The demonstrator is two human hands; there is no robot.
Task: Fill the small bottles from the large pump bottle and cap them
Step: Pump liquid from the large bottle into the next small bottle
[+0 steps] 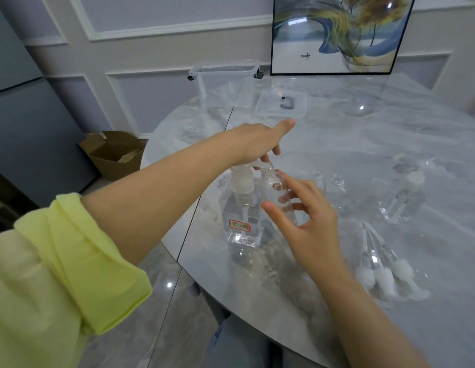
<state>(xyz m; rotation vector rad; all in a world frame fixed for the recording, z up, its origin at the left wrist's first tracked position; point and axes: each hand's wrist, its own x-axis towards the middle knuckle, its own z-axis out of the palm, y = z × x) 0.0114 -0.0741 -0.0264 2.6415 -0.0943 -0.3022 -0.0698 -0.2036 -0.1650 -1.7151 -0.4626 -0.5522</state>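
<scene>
Two hands are seen over the marble surface. The white pump head of the large pump bottle is pressed by the left hand, whose forefinger is stretched out. A small clear bottle is held by the right hand between thumb and fingers, its open neck set at the pump spout. Two more open small bottles are stood just behind. Three caps with tubes are laid at the right.
</scene>
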